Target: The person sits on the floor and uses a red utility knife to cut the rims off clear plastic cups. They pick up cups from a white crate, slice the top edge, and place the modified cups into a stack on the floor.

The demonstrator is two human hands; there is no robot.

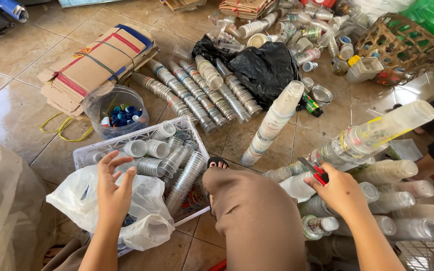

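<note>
White plastic bag under spread left hand, right hand grip pinching red cutter

Two hands show: the left hand open over one white bag, the right hand with one red tool. One white crate holds cup stacks too jumbled to count. One clear tub holds bottle caps, too many to count. About six long cup stacks lie side by side on the floor, with one pale stack apart. One black bag, one wicker basket, one cardboard bundle.
</note>
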